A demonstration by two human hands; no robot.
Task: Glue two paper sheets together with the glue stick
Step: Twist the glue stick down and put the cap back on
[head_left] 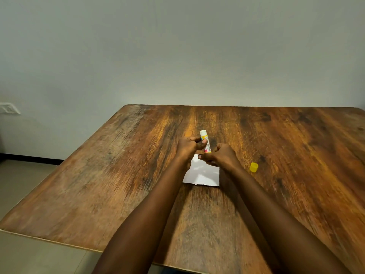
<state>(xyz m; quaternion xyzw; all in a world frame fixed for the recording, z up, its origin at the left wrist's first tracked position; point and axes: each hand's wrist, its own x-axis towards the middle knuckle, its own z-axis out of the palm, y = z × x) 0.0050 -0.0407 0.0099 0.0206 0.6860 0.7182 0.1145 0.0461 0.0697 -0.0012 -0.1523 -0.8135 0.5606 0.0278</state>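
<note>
An uncapped glue stick (205, 139) stands nearly upright above the table, its white tip pointing up. My left hand (188, 148) grips its upper body with thumb and fingers. My right hand (219, 157) pinches its bottom end. Under both hands lies white paper (203, 175) flat on the wooden table (118, 175); I cannot tell whether it is one sheet or two. The yellow cap (254, 167) of the glue stick lies on the table to the right of my right hand.
The table's left edge runs diagonally from the far corner to the near left, with tiled floor (23, 180) beyond it. A plain wall stands behind the table, with a socket plate (8, 108) low on the left.
</note>
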